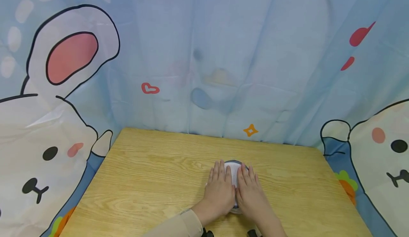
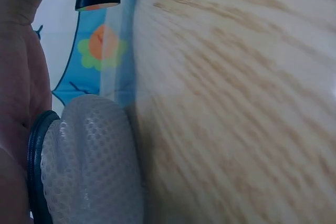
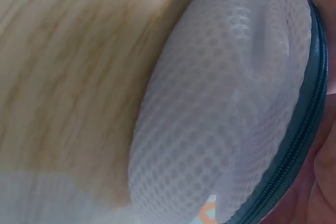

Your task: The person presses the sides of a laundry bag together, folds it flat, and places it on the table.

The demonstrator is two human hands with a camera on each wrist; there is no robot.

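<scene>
A white mesh laundry bag [image 1: 234, 169] with a dark zipper edge lies on the wooden table. My left hand [image 1: 218, 191] rests flat on its left part, fingers straight and pointing away from me. On the right part my right hand [image 1: 252, 195] lies the same way, the two thumbs close together. Seen from the side in the left wrist view, the mesh bag [image 2: 92, 166] bulges between palm and tabletop. The right wrist view shows the honeycomb mesh [image 3: 194, 114] folded in below the dark zipper [image 3: 296, 153]. Both hands cover most of the bag's top.
The wooden table [image 1: 153, 166] spreads out around the hands. A blue cloth curtain [image 1: 223, 52] with cartoon prints hangs behind it and along both sides. Small black parts [image 1: 207, 233] show by the wrists at the near edge.
</scene>
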